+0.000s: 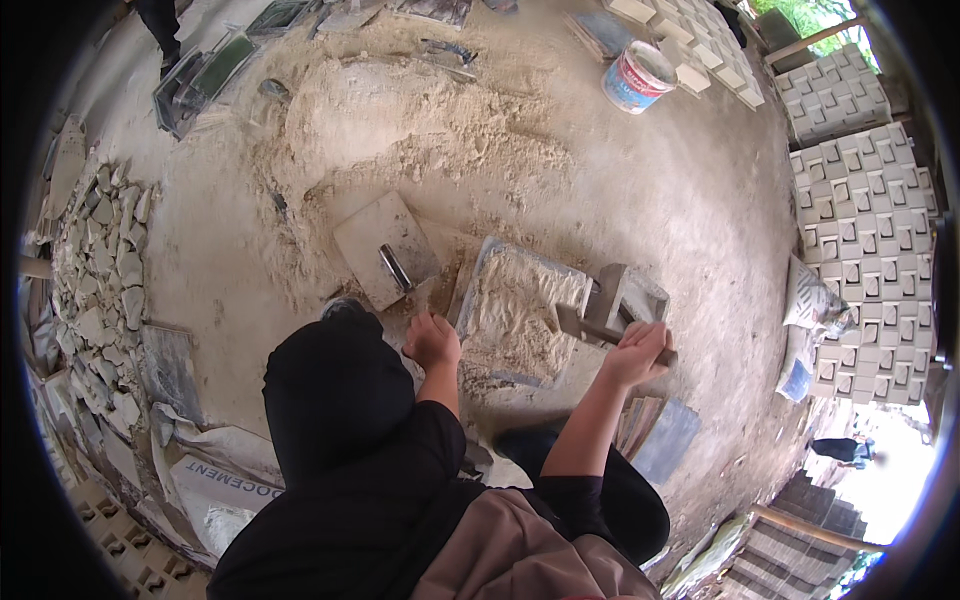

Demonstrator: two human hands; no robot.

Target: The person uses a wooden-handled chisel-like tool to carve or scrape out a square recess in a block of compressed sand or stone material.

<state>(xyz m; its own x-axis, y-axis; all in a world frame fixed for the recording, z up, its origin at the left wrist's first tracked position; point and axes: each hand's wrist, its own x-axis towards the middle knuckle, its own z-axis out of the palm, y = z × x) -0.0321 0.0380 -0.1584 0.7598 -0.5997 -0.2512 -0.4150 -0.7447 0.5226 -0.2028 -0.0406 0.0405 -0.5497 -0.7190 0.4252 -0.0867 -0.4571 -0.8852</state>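
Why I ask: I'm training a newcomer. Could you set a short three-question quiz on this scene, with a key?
1. Which hand grips the bar?
2. True or false: the bucket stands farther from the person than the filled tray.
3. Fill in: the square board lies to the ___ of the tray.

Key: 1. the right hand; 2. true; 3. left.

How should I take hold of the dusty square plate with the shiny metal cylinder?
Probably by the cylinder, midway, from above and the near side, closing across it: it runs handle-like along the plate's upper face, though its attachment is unclear.
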